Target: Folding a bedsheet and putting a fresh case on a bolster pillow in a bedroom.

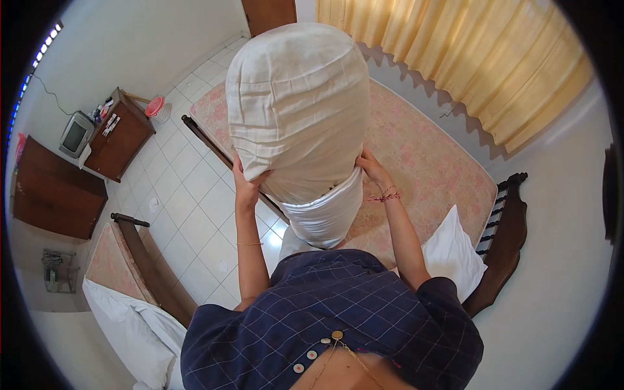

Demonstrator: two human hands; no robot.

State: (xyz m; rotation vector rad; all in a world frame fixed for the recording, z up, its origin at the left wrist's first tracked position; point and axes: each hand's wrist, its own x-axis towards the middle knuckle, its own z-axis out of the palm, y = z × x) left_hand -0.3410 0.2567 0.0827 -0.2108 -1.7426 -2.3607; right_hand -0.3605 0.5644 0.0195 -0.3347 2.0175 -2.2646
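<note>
A cream-coloured pillow [297,97] stands upright before me. Its lower end sits inside a white satiny pillowcase [324,214], whose open rim runs slantwise across the pillow. My left hand [247,183] grips the pillow's left edge, with the thumb over a folded corner. On the other side, my right hand [373,168] pinches the pillow's right edge near the raised rim of the pillowcase. Some of the fingers of both hands are hidden behind the cloth. Under and behind the pillow lies a bare pink floral mattress [414,141].
A white pillow [453,253] lies by the dark wooden headboard [504,248]. At left is a second bed with white bedding [146,336]. A small television [77,134], wooden cabinet [119,136] and lidded basket [157,109] stand along the wall. Yellow curtains [458,58] hang beyond the mattress.
</note>
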